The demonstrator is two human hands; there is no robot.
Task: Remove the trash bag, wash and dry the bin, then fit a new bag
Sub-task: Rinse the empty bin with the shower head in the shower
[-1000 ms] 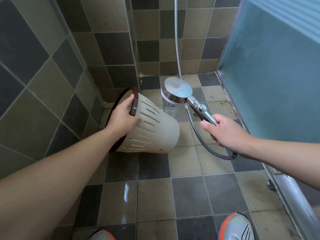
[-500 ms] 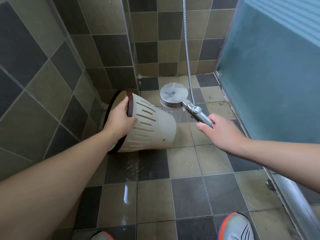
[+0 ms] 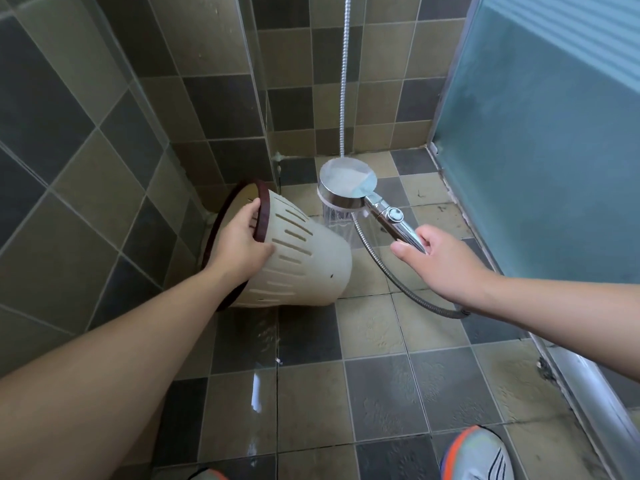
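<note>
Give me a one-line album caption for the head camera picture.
Left hand tilts a slotted bin on the tiled floor while the right hand holds a running shower head beside it.

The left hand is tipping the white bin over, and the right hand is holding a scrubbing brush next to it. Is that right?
Almost. The right hand holds a silver shower head by its handle, not a scrubbing brush; the head view shows it spraying water down beside the bin. The left hand does grip the rim of the white bin, tipped over.

Bin (image 3: 301, 261) lies tilted on floor (image 3: 381, 393), shower head (image 3: 348, 183) right of it.
</note>
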